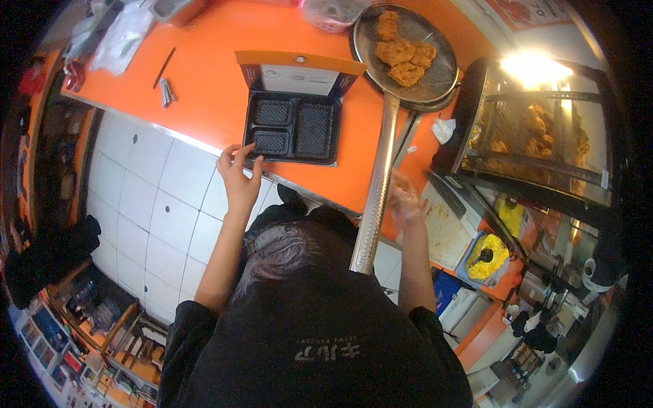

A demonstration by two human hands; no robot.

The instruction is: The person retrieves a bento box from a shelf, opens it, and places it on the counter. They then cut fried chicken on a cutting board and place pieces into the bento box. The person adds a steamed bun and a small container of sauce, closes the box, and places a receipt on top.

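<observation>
textured plastic tray, shiny dimpled metal handle

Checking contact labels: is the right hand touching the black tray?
Apart. The head view shows orange counter and the pan handle between the right hand and the black tray.

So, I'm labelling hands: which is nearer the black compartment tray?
Left: the left hand is at the near-left corner of the tray; the right hand is right of the pan handle.

Black three-compartment plastic tray, orange cardboard lid raised; bare left hand at near-left corner. Round dark pan, long silver metal handle, brown fried pieces; right hand, clear-gloved, beside handle.
</observation>
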